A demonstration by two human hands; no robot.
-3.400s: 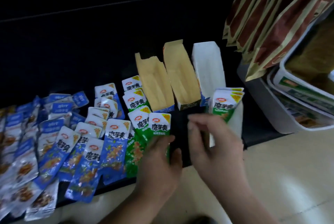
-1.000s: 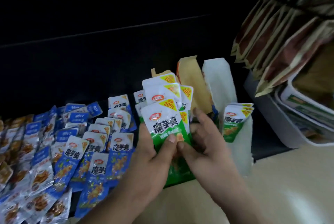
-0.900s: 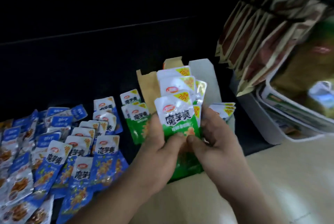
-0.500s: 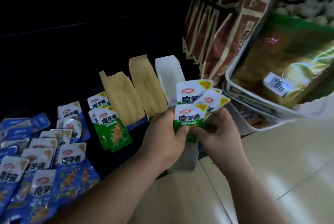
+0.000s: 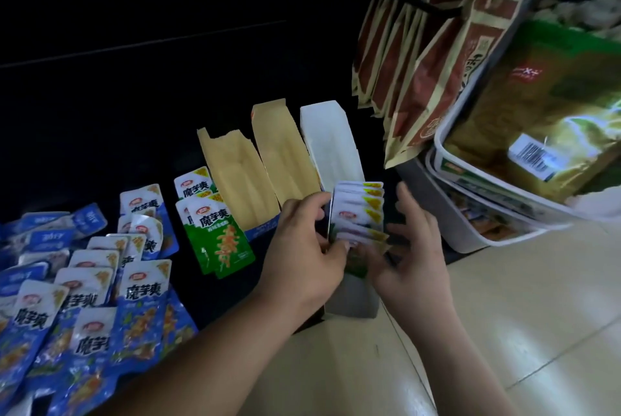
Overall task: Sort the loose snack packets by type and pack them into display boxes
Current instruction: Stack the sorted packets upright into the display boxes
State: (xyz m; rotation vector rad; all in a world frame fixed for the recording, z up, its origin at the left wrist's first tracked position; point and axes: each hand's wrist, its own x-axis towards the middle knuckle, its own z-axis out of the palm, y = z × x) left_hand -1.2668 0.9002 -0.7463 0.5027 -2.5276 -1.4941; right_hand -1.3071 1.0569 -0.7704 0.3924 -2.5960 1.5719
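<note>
A stack of green snack packets (image 5: 359, 210) stands upright in the white display box (image 5: 331, 143) at the dark shelf's front. My left hand (image 5: 302, 247) grips the stack's left side. My right hand (image 5: 406, 247) holds its right side and lower end, with the upper fingers spread. A few green packets (image 5: 220, 234) lie on the shelf left of my left hand. Several blue packets (image 5: 87, 298) are spread over the shelf at the far left. Two brown open box flaps (image 5: 235, 194) (image 5: 285, 160) stand left of the white box.
Brown and red pouches (image 5: 420, 56) hang from a black rack at the upper right. Below them white tubs (image 5: 480, 214) hold a green-gold bag (image 5: 537, 106). Pale floor tiles (image 5: 504, 331) lie at the lower right.
Both hands gathered the fanned green packets into a stack, carried it right and lowered it into the white box. The view swung right.
</note>
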